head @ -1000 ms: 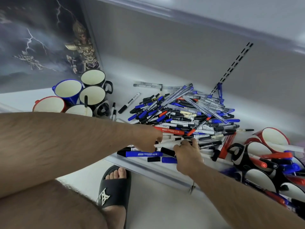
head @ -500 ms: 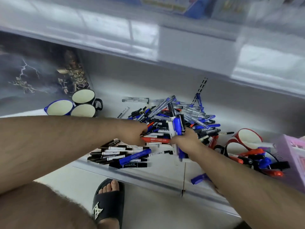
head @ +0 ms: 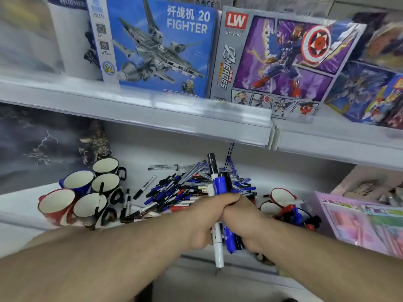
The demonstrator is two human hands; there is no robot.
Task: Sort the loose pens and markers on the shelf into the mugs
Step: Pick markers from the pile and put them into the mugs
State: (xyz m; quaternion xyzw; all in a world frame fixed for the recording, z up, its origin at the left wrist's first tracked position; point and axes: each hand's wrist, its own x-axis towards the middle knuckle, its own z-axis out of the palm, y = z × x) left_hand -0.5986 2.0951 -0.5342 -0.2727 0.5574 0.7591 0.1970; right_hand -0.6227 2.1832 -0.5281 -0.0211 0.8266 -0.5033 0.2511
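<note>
My left hand and my right hand are pressed together, both closed round an upright bundle of markers with blue, black and white barrels. The bundle sticks out above and below my fists, in front of the pile of loose pens and markers on the lower shelf. A group of mugs stands at the left: blue, black, red and white, one with a thin black pen in it. More mugs, red-rimmed and holding red and blue markers, sit at the right behind my right wrist.
The upper shelf edge overhangs the pile and carries toy boxes. A pink box stands on the right of the lower shelf. A dark poster covers the back left. The lower shelf's front lip runs under my forearms.
My right hand lifted a handful of markers off the shelf and stood them upright; my left hand left the pile and closed on the same bundle. The view tilted up to the upper shelf.
</note>
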